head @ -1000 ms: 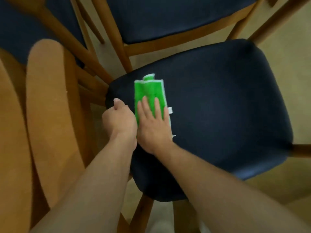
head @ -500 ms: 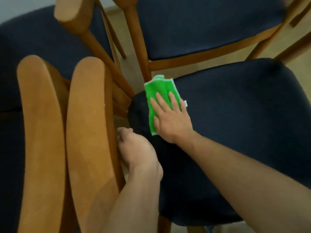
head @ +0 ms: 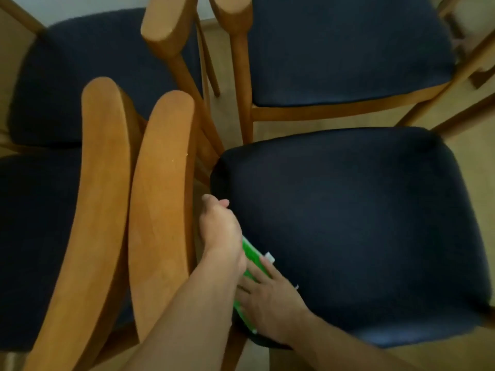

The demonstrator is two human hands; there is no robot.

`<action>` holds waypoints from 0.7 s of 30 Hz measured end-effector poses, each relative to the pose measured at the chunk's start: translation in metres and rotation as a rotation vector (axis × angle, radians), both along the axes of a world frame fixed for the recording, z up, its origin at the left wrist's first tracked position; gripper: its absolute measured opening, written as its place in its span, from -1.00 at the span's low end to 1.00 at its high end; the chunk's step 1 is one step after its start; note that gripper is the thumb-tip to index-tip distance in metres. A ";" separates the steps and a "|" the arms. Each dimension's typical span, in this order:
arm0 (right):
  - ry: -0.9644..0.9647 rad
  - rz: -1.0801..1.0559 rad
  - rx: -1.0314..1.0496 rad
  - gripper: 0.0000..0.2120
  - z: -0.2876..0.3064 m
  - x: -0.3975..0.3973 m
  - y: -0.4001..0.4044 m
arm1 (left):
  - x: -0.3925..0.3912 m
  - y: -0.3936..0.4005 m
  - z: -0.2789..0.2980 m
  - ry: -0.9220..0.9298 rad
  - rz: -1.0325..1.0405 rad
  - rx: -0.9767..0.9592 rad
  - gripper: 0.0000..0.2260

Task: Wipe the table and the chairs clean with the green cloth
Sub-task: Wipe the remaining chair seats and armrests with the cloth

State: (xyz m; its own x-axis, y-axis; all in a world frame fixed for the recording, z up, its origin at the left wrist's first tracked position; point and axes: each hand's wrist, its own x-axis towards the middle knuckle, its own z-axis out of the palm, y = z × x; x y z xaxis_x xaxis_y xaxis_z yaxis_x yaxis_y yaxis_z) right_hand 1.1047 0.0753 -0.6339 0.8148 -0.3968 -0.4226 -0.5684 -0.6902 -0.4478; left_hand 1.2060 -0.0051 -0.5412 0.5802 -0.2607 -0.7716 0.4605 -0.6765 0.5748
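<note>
I see my right hand (head: 270, 298) lying flat, fingers straight and spread, pressing the green cloth with a white edge (head: 250, 253) onto the dark navy upholstered chair seat (head: 353, 231). The cloth sits at the seat's near left edge, close to its near left corner, mostly covered by my hand and forearm. My left hand (head: 218, 226) rests against the same left edge of the seat, just beyond the cloth; its fingers look loosely curled, and I cannot tell whether they hold anything. Just left of it stand two curved light-brown wooden chair backrests (head: 158, 199), side by side. Three more navy-seated wooden chairs (head: 342, 49) crowd round, over a pale beige floor (head: 222, 62).
</note>
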 end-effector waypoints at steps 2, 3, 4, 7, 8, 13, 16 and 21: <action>0.085 0.142 0.114 -0.44 0.000 -0.029 0.027 | -0.004 0.010 0.002 -0.001 -0.100 0.002 -0.64; 0.102 0.162 0.130 -0.46 0.000 -0.043 0.028 | -0.009 0.019 0.005 -0.004 -0.132 0.023 -0.65; 0.139 0.146 0.113 -0.49 0.009 -0.056 0.024 | -0.017 0.028 0.008 -0.002 -0.175 0.035 -0.67; 0.110 -0.285 0.146 -0.56 0.035 -0.081 0.017 | -0.039 0.052 0.017 0.019 -0.337 0.111 -0.78; 0.051 -0.503 0.193 -0.59 0.047 -0.088 0.015 | -0.048 0.058 0.019 0.010 -0.424 0.145 -0.81; -0.476 -1.211 0.664 -0.71 0.124 -0.136 0.014 | -0.116 0.079 0.040 0.163 -0.685 0.169 -0.73; -0.668 -1.467 0.856 -0.67 0.172 -0.178 0.027 | -0.157 0.083 0.067 0.343 -0.766 0.100 -0.63; -0.906 -1.658 1.333 -0.63 0.228 -0.257 0.056 | -0.204 0.104 0.099 0.496 -0.762 -0.050 -0.55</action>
